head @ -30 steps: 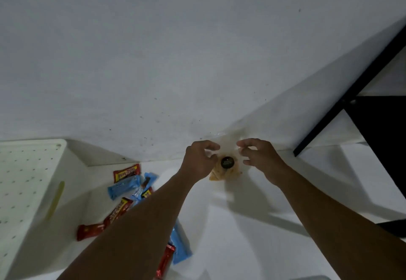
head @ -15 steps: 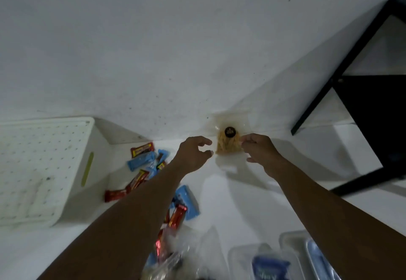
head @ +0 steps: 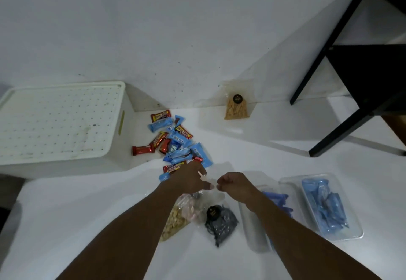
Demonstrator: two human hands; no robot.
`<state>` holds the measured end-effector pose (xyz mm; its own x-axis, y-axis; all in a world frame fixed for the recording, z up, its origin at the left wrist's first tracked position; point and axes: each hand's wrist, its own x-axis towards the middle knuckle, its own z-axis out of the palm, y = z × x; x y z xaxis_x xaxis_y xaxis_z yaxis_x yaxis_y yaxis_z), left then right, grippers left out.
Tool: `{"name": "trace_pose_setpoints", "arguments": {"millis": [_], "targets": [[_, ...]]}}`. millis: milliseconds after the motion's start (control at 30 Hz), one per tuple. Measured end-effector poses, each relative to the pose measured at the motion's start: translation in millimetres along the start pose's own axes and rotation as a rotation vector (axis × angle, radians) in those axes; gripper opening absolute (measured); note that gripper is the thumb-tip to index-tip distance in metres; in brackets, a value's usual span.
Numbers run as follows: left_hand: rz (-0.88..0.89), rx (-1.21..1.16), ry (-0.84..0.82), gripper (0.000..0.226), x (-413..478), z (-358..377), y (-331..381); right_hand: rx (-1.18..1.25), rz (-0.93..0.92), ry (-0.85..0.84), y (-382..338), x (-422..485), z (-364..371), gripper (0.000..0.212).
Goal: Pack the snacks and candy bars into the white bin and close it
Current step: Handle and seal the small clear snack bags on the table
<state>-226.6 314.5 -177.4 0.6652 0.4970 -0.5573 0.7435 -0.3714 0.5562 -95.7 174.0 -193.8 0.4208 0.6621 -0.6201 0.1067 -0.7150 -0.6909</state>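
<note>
The white bin [head: 123, 147] stands at the left against the wall with its perforated lid [head: 59, 121] on. Several red and blue candy bars [head: 175, 141] lie piled beside it. An orange snack bag [head: 236, 109] leans on the wall, apart from both hands. My left hand [head: 190, 178] and my right hand [head: 234, 186] meet fingertip to fingertip, pinching the clear top of a dark snack bag [head: 222, 222] that lies below them. A bag of pale nuts [head: 175, 222] with a pinkish bag on it lies under my left forearm.
Two clear trays of blue packs sit at the right, one [head: 325, 205] in the open and another [head: 274, 200] partly under my right forearm. A black table frame [head: 342, 59] stands at the far right. Bare white floor lies in the foreground.
Both hands let go of the orange bag, which stays against the wall, and pulled back toward me onto the dark snack bag. The view tilted down, showing the trays and bags.
</note>
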Motion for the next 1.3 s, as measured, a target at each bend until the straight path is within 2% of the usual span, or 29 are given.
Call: {"name": "trace_pose_setpoints", "arguments": {"millis": [67,133,233,400,500,600,700,833,1033,1167,1233,1300], "targets": [[-0.023,0.062,-0.027,0.059,-10,1,-11,0.039,0.006,0.004,1,-7,12,0.015],[-0.017,0.090,-0.003,0.049,-18,2,-21,0.043,0.007,0.010,-1,-13,20,0.018],[-0.011,0.003,0.007,0.023,-27,-1,-27,0.018,-0.030,-0.004,-6,-22,24,0.015],[0.012,-0.171,-0.061,0.010,-42,-33,-13,0.079,-0.068,-0.138,-31,-43,4,0.004],[0.043,-0.312,-0.019,0.020,-54,-60,-6,0.150,-0.089,-0.155,-53,-55,-21,0.009],[0.078,-0.461,0.065,0.014,-65,-86,2,0.236,-0.126,-0.119,-79,-65,-48,0.017],[0.138,-0.593,0.101,0.016,-72,-107,16,0.271,-0.199,-0.115,-108,-79,-67,0.010],[0.238,-0.627,0.107,0.019,-81,-130,36,0.230,-0.326,0.054,-146,-91,-79,0.027],[0.286,-0.824,0.167,0.019,-93,-158,48,0.293,-0.509,0.217,-181,-100,-78,0.016],[0.304,-0.826,0.233,0.021,-100,-163,46,0.314,-0.544,0.240,-192,-104,-66,0.019],[0.318,-0.798,0.244,0.020,-103,-166,45,0.275,-0.537,0.229,-195,-107,-61,0.029],[0.340,-0.789,0.245,0.022,-107,-169,44,0.215,-0.554,0.212,-198,-109,-55,0.026]]}}
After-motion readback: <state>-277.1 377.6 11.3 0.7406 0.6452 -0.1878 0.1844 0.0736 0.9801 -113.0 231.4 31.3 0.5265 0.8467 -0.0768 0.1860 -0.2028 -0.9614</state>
